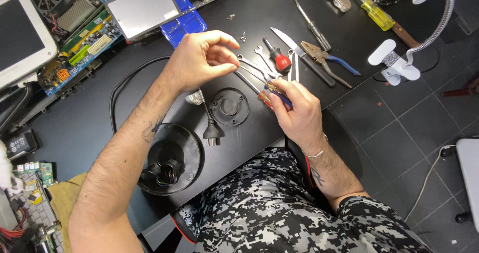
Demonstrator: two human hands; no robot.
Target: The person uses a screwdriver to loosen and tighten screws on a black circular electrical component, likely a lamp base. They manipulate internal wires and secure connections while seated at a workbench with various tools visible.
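While right hand clenches screwdriver, left hand grip pinches its tip

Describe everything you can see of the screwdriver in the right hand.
The screwdriver has a thin bare metal shaft and a handle showing red, yellow and blue where it clears the fingers. It lies slanted, tip up-left. The right hand grips the handle; the left hand pinches at the tip. It is raised above the black table.
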